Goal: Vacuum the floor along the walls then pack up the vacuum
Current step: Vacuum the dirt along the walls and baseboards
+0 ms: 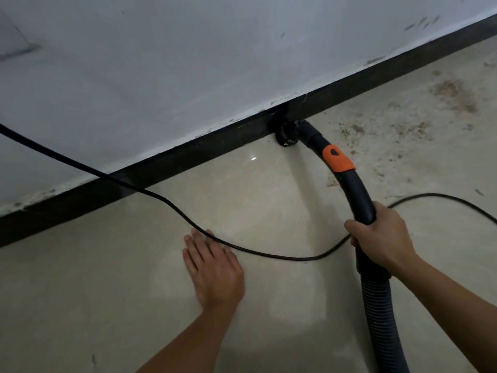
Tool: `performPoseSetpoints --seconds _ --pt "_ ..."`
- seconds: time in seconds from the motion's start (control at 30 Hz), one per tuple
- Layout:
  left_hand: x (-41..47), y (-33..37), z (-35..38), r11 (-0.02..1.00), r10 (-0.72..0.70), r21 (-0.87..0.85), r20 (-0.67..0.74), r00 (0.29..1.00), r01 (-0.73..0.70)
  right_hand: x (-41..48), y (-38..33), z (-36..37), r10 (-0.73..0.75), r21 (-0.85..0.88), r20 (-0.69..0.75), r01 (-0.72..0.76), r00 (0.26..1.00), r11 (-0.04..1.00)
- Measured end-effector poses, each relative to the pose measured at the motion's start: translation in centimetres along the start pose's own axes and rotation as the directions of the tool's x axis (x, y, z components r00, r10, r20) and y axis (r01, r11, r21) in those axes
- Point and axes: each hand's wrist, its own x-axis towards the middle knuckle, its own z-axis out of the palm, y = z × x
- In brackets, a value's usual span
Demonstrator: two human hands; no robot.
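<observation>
Wall-edge vacuuming: right hand (382, 238) grips the curved black vacuum handle (355, 189), nozzle (286, 133) at the dark skirting (161, 168); left hand (215, 273) flat on the beige floor (107, 305). Next, probably rightward into brown dust (454, 95).

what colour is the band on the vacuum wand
Orange band on the curved black plastic vacuum wand, head view.
</observation>
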Motion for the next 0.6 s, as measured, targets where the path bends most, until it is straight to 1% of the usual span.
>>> performPoseSetpoints --seconds 0.1,0.17,0.23,0.37,0.47,0.6 --pt "0.0 0.0 0.0 1.0 -0.003 0.002 0.009 1.0 0.003 -0.5 0.5 0.2 -0.093 -0.106 0.067 0.1 0.993 0.989" --pt "0.0 0.0 0.0 1.0 -0.01 0.004 0.013 1.0 0.01 0.0 0.2 -0.2 -0.121 -0.143 0.104 0.136 0.987 0.98" --pt "0.0 0.0 -0.1 1.0 -0.018 0.005 0.016 1.0 0.018 1.3 -0.1 -1.5 -0.11 -0.165 0.105 0.127 0.988 0.978" --pt "-0.1 0.2 -0.5 1.0 -0.02 -0.012 0.018 1.0 0.02 3.2 1.0 -6.3 -0.125 -0.288 0.099 0.149 0.987 0.946" --pt "-0.1 0.3 -1.0 0.999 -0.028 -0.025 0.03 0.999 0.029 2.2 3.6 -9.4 -0.131 -0.361 0.13 0.17 0.983 0.917" --pt "-0.4 0.7 -1.5 0.999 -0.004 -0.035 0.027 1.0 0.005 0.3 7.8 -13.2 -0.121 -0.396 0.121 0.16 0.985 0.904"
